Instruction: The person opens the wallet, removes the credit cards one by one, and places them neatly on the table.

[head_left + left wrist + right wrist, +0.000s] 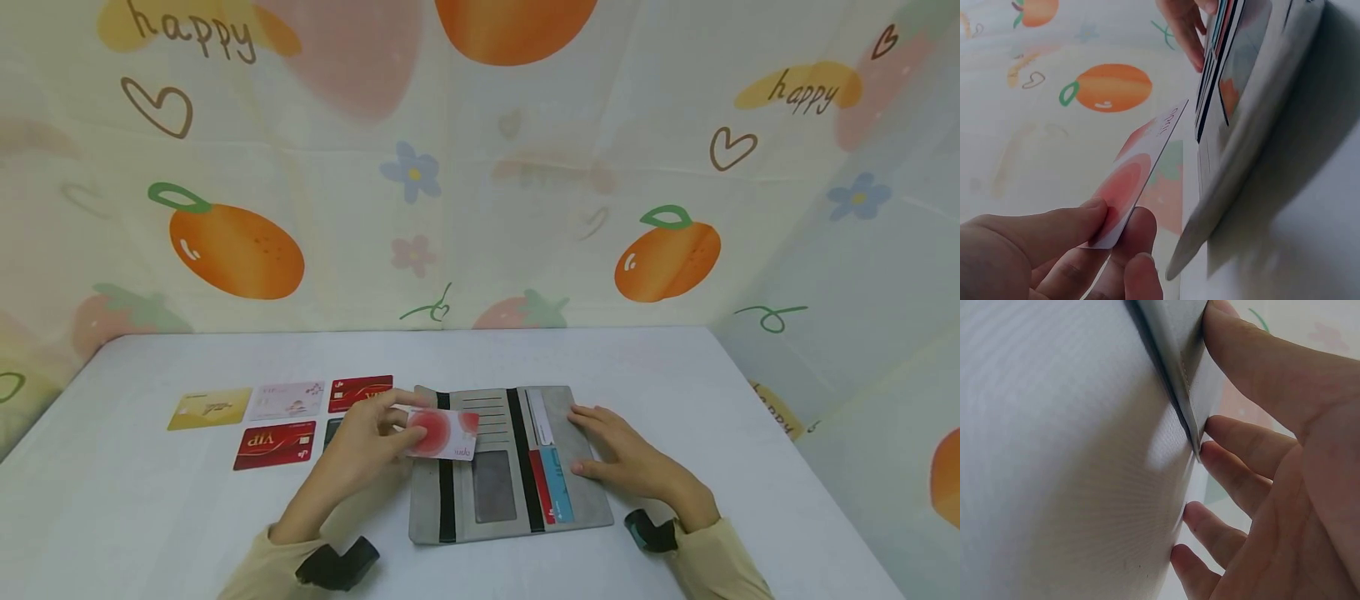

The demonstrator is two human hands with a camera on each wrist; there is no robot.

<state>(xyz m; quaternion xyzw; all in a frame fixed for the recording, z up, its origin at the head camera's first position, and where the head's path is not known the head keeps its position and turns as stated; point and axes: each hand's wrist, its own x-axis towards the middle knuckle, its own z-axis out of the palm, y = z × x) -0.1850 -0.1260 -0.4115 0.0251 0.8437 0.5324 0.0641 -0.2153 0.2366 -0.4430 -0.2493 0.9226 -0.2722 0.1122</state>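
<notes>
L hand (366,435): pinching pink-&-white card (453,432) btwn thumb & fingers; card's tilted, held up over wallet's L panel, not in a slot.
Gold card (209,409): farthest L, flat on tbl (150,517), loose.
Lower red card (275,445): "VIP" upside down, flat on tbl, loose.
Pale card (286,401): beside gold one, flat, loose.
Dark card (332,431): mostly hidden by L hand, just an edge shows; prob. loose too.
Upper red card (358,392): corner behind L hand, loose on tbl.
Wallet (426,508): grey, unfolded btwn hands; L panel has slot lines + window (494,486), can't make out a card seated there.
R panel slots: white card (540,417), red card (542,487) & blue card (557,485) tucked in.
R hand (632,458): fingers spread, touching wallet's R edge, nothing gripped; prob. steadying.
Progress: approx. midway, I'd judge; 3 seated, held one mid-handling, 5 visible loose ones prob. left.
</notes>
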